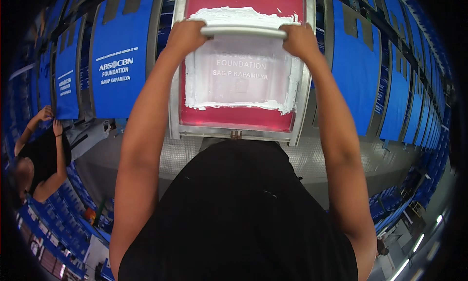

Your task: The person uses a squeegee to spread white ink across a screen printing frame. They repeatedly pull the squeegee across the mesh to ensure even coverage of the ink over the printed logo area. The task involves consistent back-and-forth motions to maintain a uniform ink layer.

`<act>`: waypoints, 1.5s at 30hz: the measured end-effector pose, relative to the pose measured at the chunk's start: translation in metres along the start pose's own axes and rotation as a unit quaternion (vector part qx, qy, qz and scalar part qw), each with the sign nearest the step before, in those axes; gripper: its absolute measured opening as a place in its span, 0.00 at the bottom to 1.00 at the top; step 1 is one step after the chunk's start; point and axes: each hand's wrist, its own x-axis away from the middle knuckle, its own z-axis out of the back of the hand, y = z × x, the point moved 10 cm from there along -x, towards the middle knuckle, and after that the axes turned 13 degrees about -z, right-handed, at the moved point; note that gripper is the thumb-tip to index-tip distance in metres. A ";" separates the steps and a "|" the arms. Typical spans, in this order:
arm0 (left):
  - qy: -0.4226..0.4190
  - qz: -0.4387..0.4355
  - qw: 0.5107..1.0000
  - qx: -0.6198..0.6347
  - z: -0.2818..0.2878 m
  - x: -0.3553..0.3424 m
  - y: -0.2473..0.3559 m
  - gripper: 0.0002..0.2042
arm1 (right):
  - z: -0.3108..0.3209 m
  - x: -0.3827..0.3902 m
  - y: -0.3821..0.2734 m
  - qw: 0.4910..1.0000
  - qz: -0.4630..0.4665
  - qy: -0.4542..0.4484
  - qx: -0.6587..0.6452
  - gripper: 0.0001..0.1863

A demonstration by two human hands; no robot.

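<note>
A metal-framed printing screen [239, 119] with a red border lies in front of me over the work table. Thick white ink [292, 83] rings its pale middle, where lettering shows. Across the far part of the screen runs a long pale squeegee [243, 31]. My left hand [191, 33] is closed round its left end, and my right hand [298, 37] grips its right end. Both arms reach forward, level with each other. The squeegee's lower edge sits near the band of white ink at the far side; whether it touches the mesh is hard to tell.
Blue fabric panels lie in a row on both sides, the left one [119, 56] printed in white, the right one [355, 66] showing no print. A co-worker [44, 154] handles a panel at far left. More blue panels [424, 110] continue along the right.
</note>
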 end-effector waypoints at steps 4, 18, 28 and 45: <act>-0.062 -0.008 0.997 0.038 -0.013 0.144 0.069 0.16 | -0.018 0.157 -0.026 0.991 -0.011 -0.132 -0.005 0.22; -0.024 0.010 0.999 0.025 -0.005 0.007 0.005 0.17 | -0.002 0.019 0.005 0.999 -0.025 -0.017 -0.018 0.22; -0.034 -0.002 0.999 0.041 -0.054 0.163 0.071 0.18 | -0.051 0.177 -0.018 0.997 -0.020 -0.008 -0.069 0.22; -0.034 -0.010 0.999 0.036 -0.049 0.173 0.088 0.19 | -0.038 0.200 -0.020 0.993 -0.015 0.022 -0.111 0.17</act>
